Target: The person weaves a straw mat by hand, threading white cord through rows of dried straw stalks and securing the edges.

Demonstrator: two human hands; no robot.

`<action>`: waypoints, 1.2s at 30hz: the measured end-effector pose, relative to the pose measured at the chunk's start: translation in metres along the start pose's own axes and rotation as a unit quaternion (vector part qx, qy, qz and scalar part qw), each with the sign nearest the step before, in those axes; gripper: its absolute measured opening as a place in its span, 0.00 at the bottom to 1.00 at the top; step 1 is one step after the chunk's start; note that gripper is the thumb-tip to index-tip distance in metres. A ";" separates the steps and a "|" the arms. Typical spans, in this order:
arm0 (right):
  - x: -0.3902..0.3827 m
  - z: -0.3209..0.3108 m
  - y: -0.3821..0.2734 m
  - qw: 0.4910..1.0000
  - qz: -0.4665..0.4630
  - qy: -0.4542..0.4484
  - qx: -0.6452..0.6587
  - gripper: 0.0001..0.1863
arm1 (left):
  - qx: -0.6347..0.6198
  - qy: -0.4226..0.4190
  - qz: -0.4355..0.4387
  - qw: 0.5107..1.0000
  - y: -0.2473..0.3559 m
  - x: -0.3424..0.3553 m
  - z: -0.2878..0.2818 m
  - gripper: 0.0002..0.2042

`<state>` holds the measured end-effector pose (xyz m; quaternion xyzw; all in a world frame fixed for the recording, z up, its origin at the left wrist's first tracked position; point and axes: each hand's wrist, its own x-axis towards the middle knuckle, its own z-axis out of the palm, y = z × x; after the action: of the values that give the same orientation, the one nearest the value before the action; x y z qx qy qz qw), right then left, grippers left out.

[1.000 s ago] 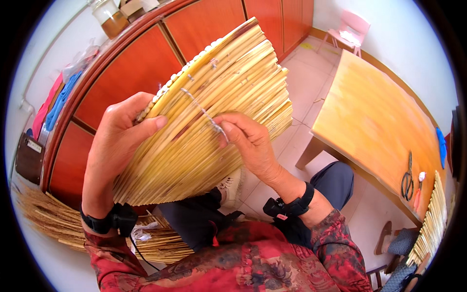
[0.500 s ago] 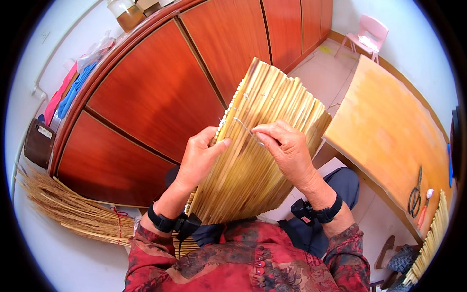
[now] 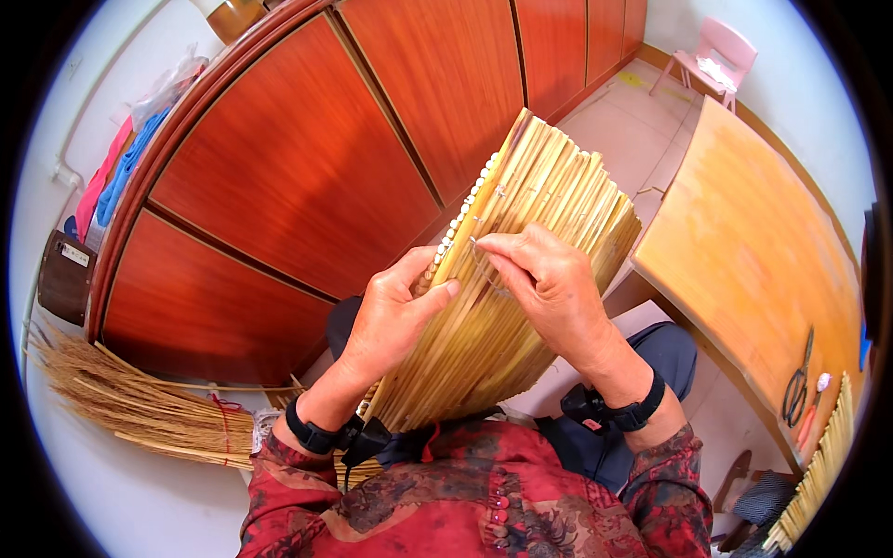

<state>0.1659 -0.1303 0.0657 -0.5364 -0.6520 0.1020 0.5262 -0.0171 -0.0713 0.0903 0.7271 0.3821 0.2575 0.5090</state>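
Yellow stalks, laid side by side, make up the mat (image 3: 549, 186), which lies straight ahead of the person, between the two hands; its stalks run lengthwise from the lap, away and to the right, and its low end comes close to the shirt (image 3: 419, 507).

The left hand (image 3: 395, 307) is nearer the edge, closed over it with the thumb flat on the near face and the fingers mostly hidden behind; a row of pale knobs (image 3: 462, 216) lines that edge, just beyond the thumb. The right hand (image 3: 549, 274) is over the face, coming in from the right across the stalks; its thumb and forefinger meet in a tight pinch, with a grey string (image 3: 474, 243) at their tips, the other fingers curled in. That pinch sits just beside the knobs, a little farther out along the stalks than the left thumb; the two hands are near but apart.

Off to the right, scissors (image 3: 796, 391) lie on the table (image 3: 744, 251); a broom (image 3: 139, 400) lies to the left.
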 end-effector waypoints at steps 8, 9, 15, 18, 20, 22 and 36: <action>0.000 -0.007 -0.004 1.000 0.012 -0.012 -0.012 0.10 | -0.044 -0.001 0.002 0.999 0.002 -0.001 0.005 0.16; 0.000 -0.007 -0.004 1.000 0.017 -0.010 -0.008 0.10 | -0.045 -0.001 0.002 0.999 0.002 -0.001 0.005 0.16; 0.000 -0.011 -0.006 0.999 0.036 -0.027 -0.012 0.09 | -0.041 -0.007 0.015 0.999 0.006 -0.001 0.007 0.16; 0.001 -0.014 -0.006 0.999 0.047 -0.026 0.008 0.09 | -0.063 -0.010 0.012 0.998 0.004 0.000 0.008 0.16; 0.001 -0.016 -0.006 0.998 0.053 -0.032 0.011 0.09 | -0.046 -0.012 0.011 0.999 0.003 0.000 0.008 0.17; 0.001 -0.016 -0.006 0.997 0.060 -0.037 0.013 0.09 | -0.048 -0.012 0.015 0.999 0.002 0.000 0.008 0.17; 0.003 -0.027 -0.006 0.993 0.092 -0.066 0.042 0.09 | -0.035 -0.015 0.040 0.998 0.002 0.000 0.013 0.17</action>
<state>0.1844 -0.1418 0.0832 -0.5637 -0.6281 0.2127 0.4923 -0.0069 -0.0786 0.0874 0.7272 0.3353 0.2802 0.5294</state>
